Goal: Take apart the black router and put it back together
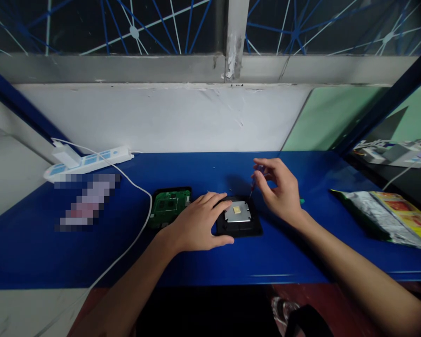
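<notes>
A black plastic device shell [243, 229] lies on the blue table, a silver metal plate [237, 216] in its middle and a small yellowish pad [236, 210] on the plate. My left hand [198, 220] rests over the shell's left edge, fingers stretched out and thumb apart near the lower corner. Pinched between the fingers of my right hand [280, 187] is a thin screwdriver [253, 185] with a purplish, see-through handle. Its shaft points down at the shell's upper right corner; whether the tip touches a screw is too small to tell. Beside my left hand, a green circuit board [166, 206] sits in another black shell half.
A white power strip [91, 161] with a plugged-in adapter stands at the back left. Its white cable [140, 187] loops across the table. A blurred-out item [89, 201] lies on the left, a shiny food packet [389, 215] on the right. A small green object [302, 201] sits behind my right wrist.
</notes>
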Action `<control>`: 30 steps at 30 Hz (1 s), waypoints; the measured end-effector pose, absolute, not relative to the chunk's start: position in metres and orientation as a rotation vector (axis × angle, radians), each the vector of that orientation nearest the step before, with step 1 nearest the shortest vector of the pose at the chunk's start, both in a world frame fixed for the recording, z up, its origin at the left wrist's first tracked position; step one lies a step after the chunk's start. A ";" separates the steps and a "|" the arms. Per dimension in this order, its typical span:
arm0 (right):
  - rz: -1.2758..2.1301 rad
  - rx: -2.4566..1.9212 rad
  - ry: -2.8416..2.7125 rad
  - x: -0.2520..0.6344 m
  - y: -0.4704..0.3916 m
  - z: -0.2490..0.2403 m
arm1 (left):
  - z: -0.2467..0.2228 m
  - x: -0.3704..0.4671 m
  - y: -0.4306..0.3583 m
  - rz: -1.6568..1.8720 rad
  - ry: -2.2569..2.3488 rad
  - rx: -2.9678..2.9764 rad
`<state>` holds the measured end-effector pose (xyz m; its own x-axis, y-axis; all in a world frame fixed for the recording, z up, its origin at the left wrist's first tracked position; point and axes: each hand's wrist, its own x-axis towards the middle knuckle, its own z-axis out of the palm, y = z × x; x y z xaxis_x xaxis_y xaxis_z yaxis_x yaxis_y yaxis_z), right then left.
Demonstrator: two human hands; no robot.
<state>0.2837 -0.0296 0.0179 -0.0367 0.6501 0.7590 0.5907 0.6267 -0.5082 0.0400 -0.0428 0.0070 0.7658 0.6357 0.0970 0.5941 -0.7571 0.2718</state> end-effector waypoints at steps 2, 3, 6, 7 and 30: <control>0.076 -1.024 -1.686 0.284 -0.030 0.018 | 0.006 0.040 -0.043 0.272 0.966 2.735; 0.087 -1.021 -1.667 0.284 -0.030 0.018 | 0.006 0.040 -0.043 0.276 0.966 2.732; 0.125 -0.998 -1.581 0.285 -0.029 0.018 | 0.006 0.039 -0.043 0.289 0.961 2.711; 0.133 -0.993 -1.547 0.285 -0.029 0.018 | 0.007 0.039 -0.043 0.289 0.957 2.700; 0.335 -0.977 -1.376 0.281 -0.016 0.003 | 0.013 0.055 -0.006 0.414 0.914 2.894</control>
<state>0.2812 -0.0164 0.0028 0.2219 0.7143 0.6637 0.3292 0.5858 -0.7405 0.0553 -0.0062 0.0126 0.7858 0.5735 0.2314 0.5524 -0.8192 0.1544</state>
